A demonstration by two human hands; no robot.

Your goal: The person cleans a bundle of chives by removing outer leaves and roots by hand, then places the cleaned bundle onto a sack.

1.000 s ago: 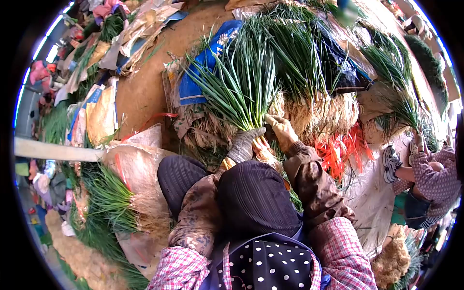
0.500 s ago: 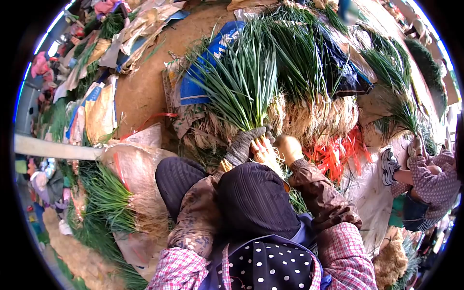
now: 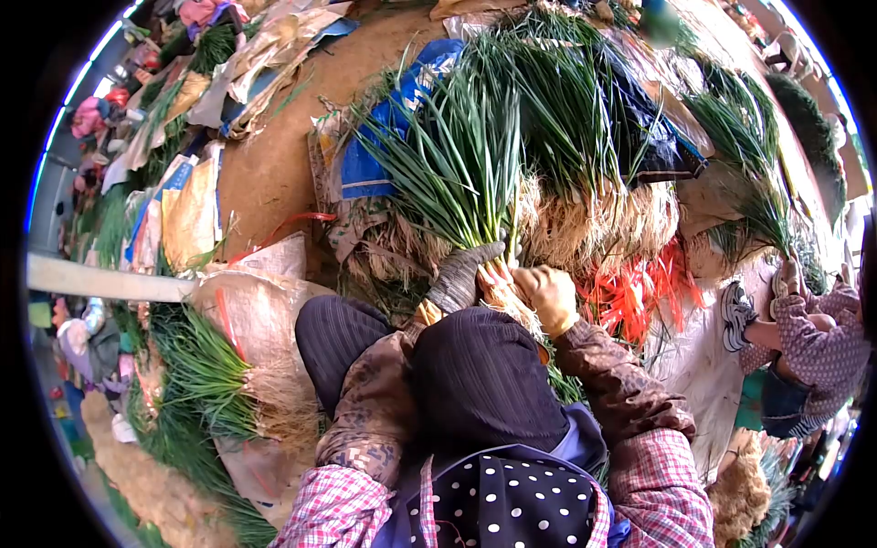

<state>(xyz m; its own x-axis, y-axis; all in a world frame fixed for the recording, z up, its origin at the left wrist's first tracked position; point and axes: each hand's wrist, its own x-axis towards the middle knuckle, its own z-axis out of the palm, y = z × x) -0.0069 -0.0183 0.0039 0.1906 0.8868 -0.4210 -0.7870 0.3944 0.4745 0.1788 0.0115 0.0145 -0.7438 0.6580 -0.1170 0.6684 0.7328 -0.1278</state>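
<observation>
A bunch of long green stalks (image 3: pixel 470 155) with pale, rooty lower ends stands above my knees, its leaves fanned upward. My left hand (image 3: pixel 459 277), in a dark grey glove, is closed round the bunch just above the pale ends. My right hand (image 3: pixel 548 294), in a yellowish glove, is at the right side of those ends with its fingers bent together; whatever lies between the fingertips is too small to tell. Right behind the bunch lies a big heap of similar green stalks (image 3: pixel 562 110) with tangled roots (image 3: pixel 607 224) toward me.
Red strips (image 3: pixel 639 288) lie right of my right hand. At the left, another bunch (image 3: pixel 215 374) rests on a pale sack (image 3: pixel 265 301). A blue sack (image 3: pixel 370 164) lies behind the held bunch. A co-worker (image 3: pixel 808 347) sits at the right with more stalks.
My right hand has moved down from the stems to the pale ends and turned. My left hand has kept its hold on the bunch.
</observation>
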